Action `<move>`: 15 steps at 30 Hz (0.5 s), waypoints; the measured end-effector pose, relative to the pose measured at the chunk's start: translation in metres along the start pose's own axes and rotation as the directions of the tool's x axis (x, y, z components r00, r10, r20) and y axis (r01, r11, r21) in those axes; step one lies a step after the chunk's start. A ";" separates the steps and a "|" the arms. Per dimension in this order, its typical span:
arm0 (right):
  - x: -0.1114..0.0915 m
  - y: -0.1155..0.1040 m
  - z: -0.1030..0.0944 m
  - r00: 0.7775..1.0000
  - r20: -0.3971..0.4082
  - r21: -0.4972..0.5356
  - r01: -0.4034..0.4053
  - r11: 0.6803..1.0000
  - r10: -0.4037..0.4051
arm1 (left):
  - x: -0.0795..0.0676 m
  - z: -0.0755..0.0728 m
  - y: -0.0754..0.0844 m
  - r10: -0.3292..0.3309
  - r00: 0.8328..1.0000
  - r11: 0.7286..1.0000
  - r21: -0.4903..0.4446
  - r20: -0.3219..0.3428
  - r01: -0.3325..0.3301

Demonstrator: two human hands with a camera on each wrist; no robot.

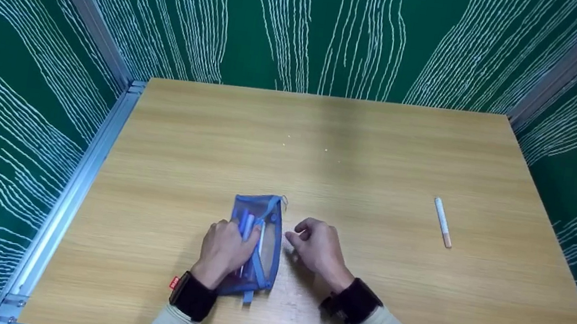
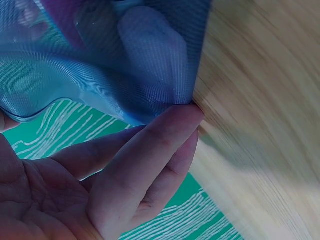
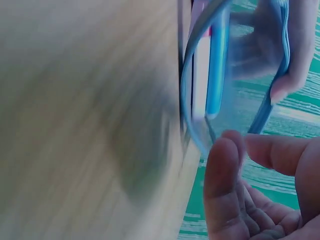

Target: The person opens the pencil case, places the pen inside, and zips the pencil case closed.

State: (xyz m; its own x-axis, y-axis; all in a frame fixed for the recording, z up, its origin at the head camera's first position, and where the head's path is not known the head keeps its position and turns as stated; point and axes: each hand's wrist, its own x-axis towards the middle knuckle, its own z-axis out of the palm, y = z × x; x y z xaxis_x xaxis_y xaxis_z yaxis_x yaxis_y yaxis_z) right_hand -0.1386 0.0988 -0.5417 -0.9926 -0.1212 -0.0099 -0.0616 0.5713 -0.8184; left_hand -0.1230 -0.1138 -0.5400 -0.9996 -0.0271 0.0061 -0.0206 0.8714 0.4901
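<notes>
A blue mesh pencil case [image 1: 275,249] lies on the wooden table with its zip side spread apart. Several pens [image 1: 247,226] are inside, and a blue pen [image 3: 218,65] shows through the gap in the right wrist view. My left hand [image 1: 226,248] grips the case from its left side, thumb on the zip edge [image 3: 265,107] and fingers against the mesh [image 2: 155,55]. Just right of the case is my right hand [image 1: 319,248], its fingers loosely bent and thumb and forefinger near each other. Nothing shows between those fingertips.
A white marker [image 1: 442,218] with a beige end lies on the right part of the table [image 1: 373,195]. Tiny pale specks dot the tabletop beyond the case. Green walls with white wavy lines and metal framing [image 1: 83,157] surround the table.
</notes>
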 end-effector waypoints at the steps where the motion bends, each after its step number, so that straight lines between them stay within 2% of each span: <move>1: 0.000 0.002 -0.003 1.000 -0.010 -0.008 0.000 1.000 0.000 | 0.000 0.000 0.000 0.000 1.000 1.000 -0.001 0.001 0.000; 5: 0.002 0.011 -0.017 0.999 -0.047 -0.033 -0.011 0.999 0.009 | 0.000 -0.001 0.001 -0.006 1.000 1.000 -0.006 0.012 0.006; 12: 0.005 0.027 -0.044 0.995 -0.075 -0.016 -0.061 0.998 0.060 | 0.000 -0.002 0.001 -0.022 0.999 1.000 -0.013 0.024 0.022; 15: 0.006 0.034 -0.058 0.993 -0.099 -0.042 -0.062 0.997 0.058 | 0.000 -0.002 0.001 -0.016 1.000 1.000 -0.012 0.010 0.016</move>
State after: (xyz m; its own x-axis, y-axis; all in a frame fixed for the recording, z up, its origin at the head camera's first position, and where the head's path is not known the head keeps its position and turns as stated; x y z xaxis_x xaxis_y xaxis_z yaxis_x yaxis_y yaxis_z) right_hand -0.1529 0.1645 -0.5368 -1.0000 -0.0074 -0.0005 -0.0041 0.6112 -0.7914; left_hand -0.1227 -0.1138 -0.5377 -0.9993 -0.0359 -0.0101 -0.0361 0.8648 0.5008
